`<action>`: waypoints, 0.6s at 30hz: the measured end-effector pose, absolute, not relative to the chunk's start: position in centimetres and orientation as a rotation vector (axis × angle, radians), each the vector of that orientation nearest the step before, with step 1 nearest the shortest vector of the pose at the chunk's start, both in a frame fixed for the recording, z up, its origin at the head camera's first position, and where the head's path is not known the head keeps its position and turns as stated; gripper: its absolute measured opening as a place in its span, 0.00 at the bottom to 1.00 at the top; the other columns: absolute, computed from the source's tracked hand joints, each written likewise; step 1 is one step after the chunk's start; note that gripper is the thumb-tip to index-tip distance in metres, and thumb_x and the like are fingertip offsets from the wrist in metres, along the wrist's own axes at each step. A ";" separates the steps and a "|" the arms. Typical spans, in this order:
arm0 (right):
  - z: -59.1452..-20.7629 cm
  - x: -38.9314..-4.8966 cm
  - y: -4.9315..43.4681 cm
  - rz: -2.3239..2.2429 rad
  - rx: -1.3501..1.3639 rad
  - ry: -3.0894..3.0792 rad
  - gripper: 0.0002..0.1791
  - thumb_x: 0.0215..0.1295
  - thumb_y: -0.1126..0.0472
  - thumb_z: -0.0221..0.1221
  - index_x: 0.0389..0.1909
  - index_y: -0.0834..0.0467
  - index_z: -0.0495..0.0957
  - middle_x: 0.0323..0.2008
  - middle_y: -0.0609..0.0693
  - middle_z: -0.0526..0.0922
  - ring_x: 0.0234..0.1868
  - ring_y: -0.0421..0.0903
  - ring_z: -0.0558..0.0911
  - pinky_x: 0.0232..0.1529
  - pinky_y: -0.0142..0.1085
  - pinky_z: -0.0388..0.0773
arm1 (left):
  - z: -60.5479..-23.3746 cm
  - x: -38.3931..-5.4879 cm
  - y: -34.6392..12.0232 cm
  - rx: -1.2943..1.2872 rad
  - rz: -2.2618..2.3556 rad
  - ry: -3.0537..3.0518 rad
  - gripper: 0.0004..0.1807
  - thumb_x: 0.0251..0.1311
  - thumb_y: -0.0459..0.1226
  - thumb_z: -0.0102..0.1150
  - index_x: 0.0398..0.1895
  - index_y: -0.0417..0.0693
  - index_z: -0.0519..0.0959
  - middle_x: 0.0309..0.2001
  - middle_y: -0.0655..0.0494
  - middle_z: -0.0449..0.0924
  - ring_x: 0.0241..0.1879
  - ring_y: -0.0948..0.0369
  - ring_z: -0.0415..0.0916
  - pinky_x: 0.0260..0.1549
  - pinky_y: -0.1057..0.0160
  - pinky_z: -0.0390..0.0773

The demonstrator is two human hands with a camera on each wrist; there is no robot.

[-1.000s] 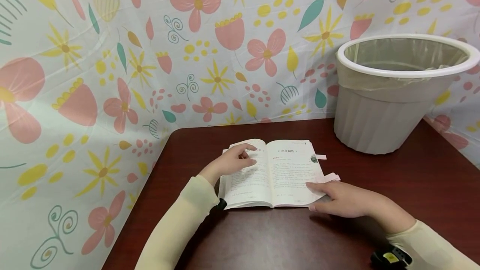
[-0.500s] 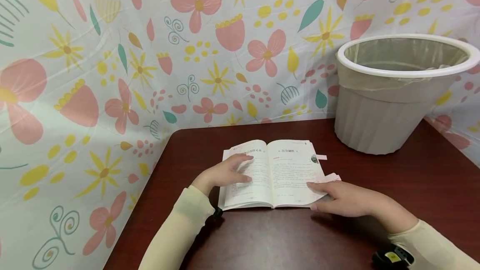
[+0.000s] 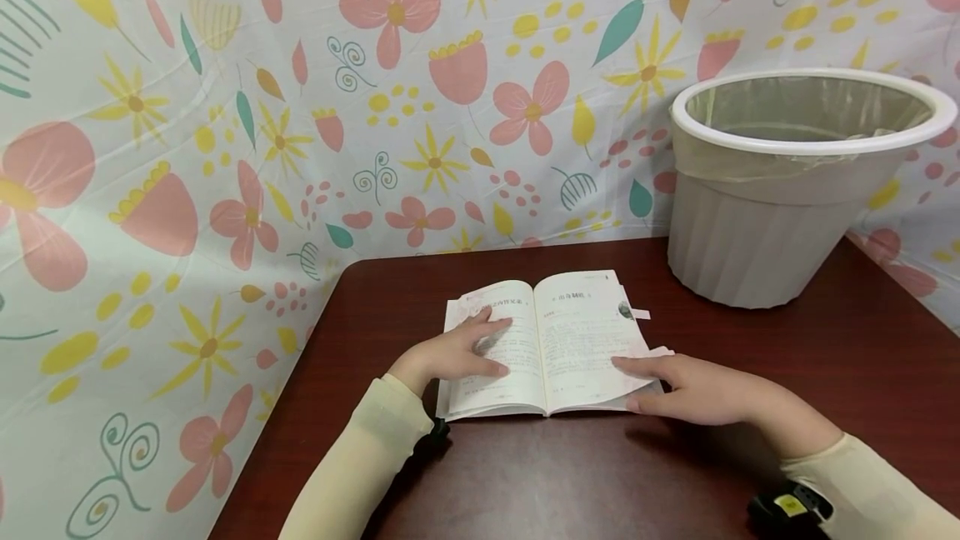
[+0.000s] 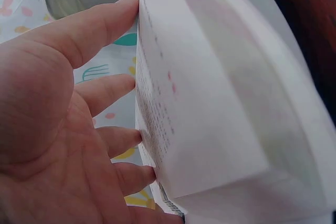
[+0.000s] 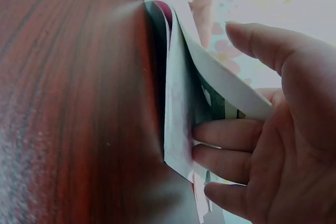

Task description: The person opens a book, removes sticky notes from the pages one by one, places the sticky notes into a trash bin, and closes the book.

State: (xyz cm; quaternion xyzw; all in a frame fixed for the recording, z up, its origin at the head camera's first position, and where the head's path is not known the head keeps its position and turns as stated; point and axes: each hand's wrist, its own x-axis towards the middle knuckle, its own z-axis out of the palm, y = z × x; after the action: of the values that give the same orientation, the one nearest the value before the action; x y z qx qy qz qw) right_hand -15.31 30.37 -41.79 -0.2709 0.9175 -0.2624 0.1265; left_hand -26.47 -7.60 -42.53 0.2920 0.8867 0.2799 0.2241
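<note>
An open book (image 3: 577, 357) with printed pages lies on the dark red table. My left hand (image 3: 453, 351) rests on its left page, fingers spread and fairly straight. In the left wrist view, fingertips of the left hand (image 4: 63, 114) touch the page surface. Beside the book's right edge is my right hand (image 3: 705, 390), with one finger on the right page. The right wrist view shows several fingers of the right hand (image 5: 262, 145) reaching under lifted pages (image 5: 228, 80), while its thumb stands apart from the paper. The index finger is partly hidden behind those pages.
Pale paper tabs (image 3: 641, 314) stick out from the book's right side. A grey bin (image 3: 750, 223) with a white rim and a clear liner stands at the back right of the table (image 3: 517, 473). Flower-patterned cloth (image 3: 450, 107) hangs behind.
The left hand has drawn back from the top of the left page and settled flatter on it. The right-hand pages have risen slightly at the right hand, whose lower digit has moved up.
</note>
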 end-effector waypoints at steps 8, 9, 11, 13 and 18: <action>-41.1 -15.1 30.9 -0.795 -0.833 2.716 0.34 0.73 0.38 0.59 0.74 0.47 0.70 0.71 0.48 0.75 0.71 0.48 0.73 0.63 0.29 0.72 | -42.5 -26.4 -7.7 0.801 0.758 2.461 0.46 0.61 0.56 0.70 0.81 0.70 0.58 0.86 0.51 0.34 0.84 0.45 0.29 0.79 0.38 0.43; -41.0 -15.1 30.9 -0.798 -0.829 2.723 0.33 0.72 0.38 0.59 0.74 0.46 0.70 0.71 0.48 0.76 0.71 0.47 0.74 0.62 0.29 0.73 | -42.4 -26.3 -7.7 0.801 0.759 2.462 0.46 0.61 0.56 0.70 0.81 0.70 0.58 0.86 0.51 0.34 0.84 0.44 0.29 0.79 0.38 0.42; -40.8 -15.0 30.8 -0.804 -0.818 2.738 0.33 0.72 0.38 0.59 0.74 0.44 0.70 0.70 0.48 0.76 0.70 0.44 0.74 0.61 0.29 0.73 | -42.4 -26.3 -7.7 0.800 0.758 2.464 0.46 0.61 0.56 0.70 0.81 0.70 0.58 0.86 0.51 0.34 0.84 0.44 0.28 0.79 0.38 0.42; -40.6 -15.0 30.7 -0.811 -0.811 2.754 0.34 0.72 0.37 0.60 0.74 0.44 0.70 0.70 0.48 0.77 0.68 0.42 0.75 0.60 0.29 0.74 | -42.3 -26.2 -7.7 0.797 0.757 2.467 0.46 0.61 0.56 0.70 0.81 0.70 0.58 0.86 0.51 0.33 0.84 0.44 0.28 0.80 0.38 0.41; -40.3 -15.0 30.3 -0.842 -0.774 2.830 0.35 0.72 0.39 0.61 0.75 0.49 0.69 0.68 0.52 0.78 0.62 0.36 0.76 0.58 0.29 0.75 | -42.5 -26.3 -7.7 0.792 0.761 2.472 0.46 0.61 0.56 0.70 0.81 0.70 0.59 0.85 0.51 0.34 0.84 0.44 0.28 0.80 0.39 0.41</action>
State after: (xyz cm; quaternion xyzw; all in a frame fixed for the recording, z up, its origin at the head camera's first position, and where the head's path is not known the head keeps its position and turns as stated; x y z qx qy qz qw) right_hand -15.03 30.27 -40.25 -0.2534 0.9262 -0.2755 0.0447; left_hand -26.32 -7.66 -42.49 0.2857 0.8922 0.2746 0.2166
